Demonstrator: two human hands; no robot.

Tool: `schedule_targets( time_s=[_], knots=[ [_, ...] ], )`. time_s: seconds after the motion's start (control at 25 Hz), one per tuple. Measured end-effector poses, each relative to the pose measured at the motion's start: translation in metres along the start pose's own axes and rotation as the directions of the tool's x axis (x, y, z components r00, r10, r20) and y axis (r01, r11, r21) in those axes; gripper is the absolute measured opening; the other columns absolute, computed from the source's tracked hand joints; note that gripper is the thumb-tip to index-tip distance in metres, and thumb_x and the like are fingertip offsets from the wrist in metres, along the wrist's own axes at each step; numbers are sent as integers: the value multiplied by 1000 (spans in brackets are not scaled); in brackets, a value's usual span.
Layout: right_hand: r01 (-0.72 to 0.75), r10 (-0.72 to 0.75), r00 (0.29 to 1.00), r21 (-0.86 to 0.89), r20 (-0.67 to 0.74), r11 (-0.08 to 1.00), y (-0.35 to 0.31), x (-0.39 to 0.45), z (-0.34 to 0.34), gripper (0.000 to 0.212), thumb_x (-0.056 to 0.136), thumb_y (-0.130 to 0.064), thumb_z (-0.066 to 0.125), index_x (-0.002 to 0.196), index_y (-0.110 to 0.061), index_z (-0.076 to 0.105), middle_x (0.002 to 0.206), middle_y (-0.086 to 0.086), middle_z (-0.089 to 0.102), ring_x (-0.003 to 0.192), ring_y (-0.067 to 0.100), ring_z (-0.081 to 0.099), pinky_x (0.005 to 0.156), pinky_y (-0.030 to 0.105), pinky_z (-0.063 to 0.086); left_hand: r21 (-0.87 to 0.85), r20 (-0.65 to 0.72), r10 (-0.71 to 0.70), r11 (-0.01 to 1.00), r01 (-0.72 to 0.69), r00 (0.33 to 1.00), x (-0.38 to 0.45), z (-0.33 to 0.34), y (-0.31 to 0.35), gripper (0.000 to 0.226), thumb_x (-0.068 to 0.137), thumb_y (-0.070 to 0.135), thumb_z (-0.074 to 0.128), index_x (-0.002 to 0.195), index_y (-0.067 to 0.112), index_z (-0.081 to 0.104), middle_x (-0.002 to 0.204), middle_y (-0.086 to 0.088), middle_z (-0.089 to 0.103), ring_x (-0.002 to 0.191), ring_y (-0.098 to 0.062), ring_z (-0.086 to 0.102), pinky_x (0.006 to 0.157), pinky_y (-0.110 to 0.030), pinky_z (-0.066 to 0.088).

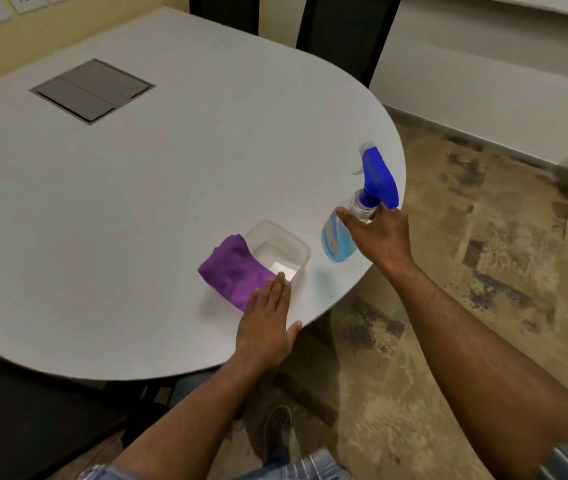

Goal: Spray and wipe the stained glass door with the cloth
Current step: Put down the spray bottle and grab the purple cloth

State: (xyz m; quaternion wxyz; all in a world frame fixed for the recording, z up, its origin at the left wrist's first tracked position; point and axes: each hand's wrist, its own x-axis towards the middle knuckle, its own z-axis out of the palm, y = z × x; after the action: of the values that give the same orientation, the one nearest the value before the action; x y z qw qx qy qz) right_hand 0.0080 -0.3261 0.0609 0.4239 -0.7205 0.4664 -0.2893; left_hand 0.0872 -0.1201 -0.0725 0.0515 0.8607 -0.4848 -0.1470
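We see our left hand flat, fingers straight, its fingertips on the purple cloth, which drapes over the left side of a clear tub at centre frame on the white table. Just right of the tub, near the table's edge, is the spray bottle; our right hand spreads round its neck, and we cannot tell whether it grips

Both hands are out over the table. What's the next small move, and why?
Probably close the right hand round the neck of the spray bottle and lift it: thumb and fingers sit either side of the neck, apparently not yet gripping. The left hand lies flat, fingertips at the purple cloth in the clear tub, ready to take it.
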Motion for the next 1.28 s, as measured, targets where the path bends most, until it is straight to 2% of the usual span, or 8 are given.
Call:
schedule_targets(
  time_s=[0.32,0.68,0.84,0.96,1.04,1.12,1.2,1.28],
  knots=[
    [-135,136,990,-12,28,991,37,52,41,57,83,-34,75,130,-12,52,120,6,65,107,21,63,86,30,51,32,87,46,998,-49,995,1,26,-30,88,95,69,25,149,28,-32,160,6,-35,150,-18,-28,118,-37,-22],
    [-138,160,982,-195,96,971,60,57,52,56,85,-40,72,130,-15,51,125,5,63,114,26,62,88,35,51,12,68,65,998,-66,996,0,26,-31,86,96,67,26,150,26,-28,159,7,-33,152,-16,-23,119,-36,-21],
    [-134,185,968,-269,172,954,73,49,50,76,81,-47,74,141,-20,37,143,4,52,127,27,53,101,46,49,3,93,63,998,-64,994,1,23,-30,86,97,67,26,154,24,-22,161,6,-29,153,-17,-21,121,-37,-17],
    [-167,175,984,-310,0,936,84,20,48,85,73,-60,74,138,-21,36,139,5,50,120,22,53,96,41,52,-84,45,66,995,-62,997,-1,16,-31,82,98,64,27,160,24,-8,163,9,-22,155,-16,-14,124,-36,-13],
    [-88,39,986,-299,-164,950,91,-12,52,71,76,-62,69,127,-20,44,124,6,53,103,16,54,81,34,57,-171,-101,21,985,-38,995,-1,5,-32,77,98,59,36,161,22,11,169,3,0,157,-19,2,127,-39,-1],
    [93,-143,977,-285,-159,954,92,-38,63,53,82,-54,67,117,-20,48,114,7,55,97,14,52,75,29,55,-241,-291,-67,971,-6,954,5,-10,-38,70,96,50,50,154,15,37,161,-7,35,150,-27,29,125,-40,17],
    [299,-311,950,-330,19,895,90,-50,79,35,85,-43,68,109,-21,55,107,5,61,97,15,55,81,28,52,-277,-394,-164,959,54,904,20,-27,-48,60,92,44,60,143,11,52,147,-11,52,136,-30,47,117,-35,28],
    [436,-370,899,-395,234,809,83,-49,100,26,87,-40,67,104,-21,64,104,2,67,97,17,59,86,32,50,-264,-400,-226,956,125,888,43,-46,-60,54,90,38,65,136,10,57,138,-12,58,127,-31,53,112,-38,36]
  ],
)
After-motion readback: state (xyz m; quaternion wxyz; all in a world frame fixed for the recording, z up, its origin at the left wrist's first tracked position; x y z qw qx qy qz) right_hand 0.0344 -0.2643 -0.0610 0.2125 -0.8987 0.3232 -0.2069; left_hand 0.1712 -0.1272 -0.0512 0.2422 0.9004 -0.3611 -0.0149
